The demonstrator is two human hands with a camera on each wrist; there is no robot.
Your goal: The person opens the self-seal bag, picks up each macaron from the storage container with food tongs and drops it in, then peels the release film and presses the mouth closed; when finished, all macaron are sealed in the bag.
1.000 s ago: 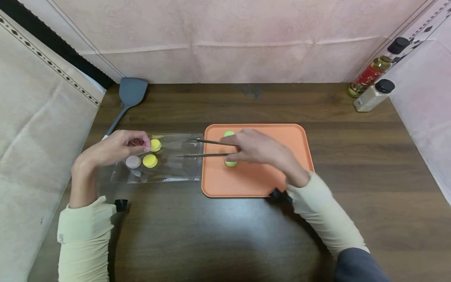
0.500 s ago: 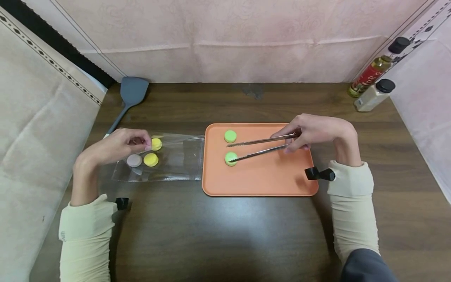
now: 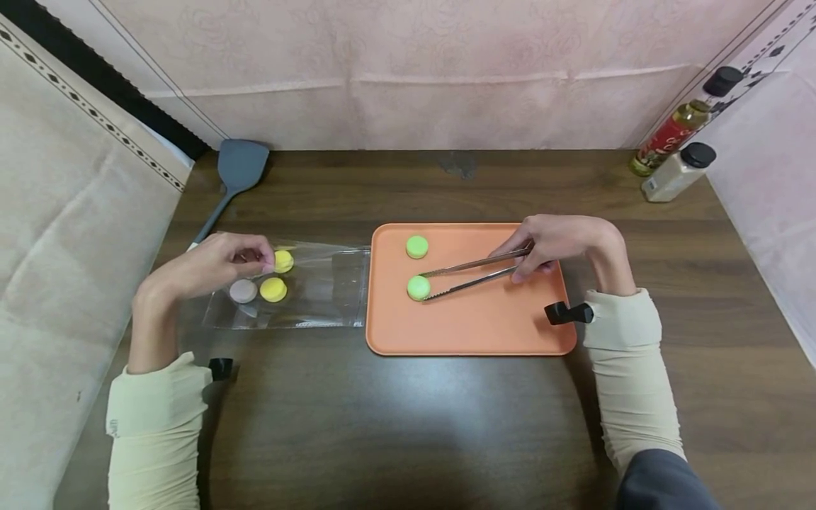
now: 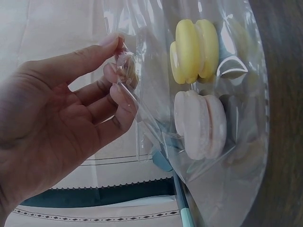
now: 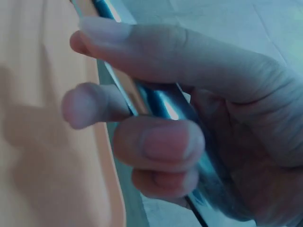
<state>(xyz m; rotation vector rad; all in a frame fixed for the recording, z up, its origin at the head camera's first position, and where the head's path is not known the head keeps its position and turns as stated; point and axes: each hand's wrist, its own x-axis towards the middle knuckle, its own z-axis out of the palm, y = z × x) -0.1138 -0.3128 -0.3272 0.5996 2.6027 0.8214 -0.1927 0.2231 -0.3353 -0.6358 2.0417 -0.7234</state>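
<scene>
My right hand (image 3: pixel 561 241) holds metal tongs (image 3: pixel 474 263), their toothed tips on either side of the nearer green macaron (image 3: pixel 418 287). That macaron sits on an orange tray (image 3: pixel 484 329), with another green macaron (image 3: pixel 417 246) behind it. In the right wrist view the thumb and fingers (image 5: pixel 163 142) wrap the tongs. To the left, my left hand (image 3: pixel 204 269) pinches the edge of a clear plastic bag (image 3: pixel 328 290). Inside the bag are yellow macarons (image 4: pixel 196 49) and a pale lilac macaron (image 4: pixel 201 124). The left wrist view shows the pinched, crumpled film at the fingertips.
A grey-blue spatula (image 3: pixel 242 166) lies at the back left, its handle running toward the left hand. At the back right stand a red-labelled bottle (image 3: pixel 672 134) and a white jar with a black lid (image 3: pixel 676 173). Pale cloth (image 3: pixel 408 85) walls surround the wooden table (image 3: pixel 357 425).
My right hand swung from over the bag's side back to the tray's right, turning the tongs to point left. Their tips then narrowed around the nearer green macaron. The left hand stays put.
</scene>
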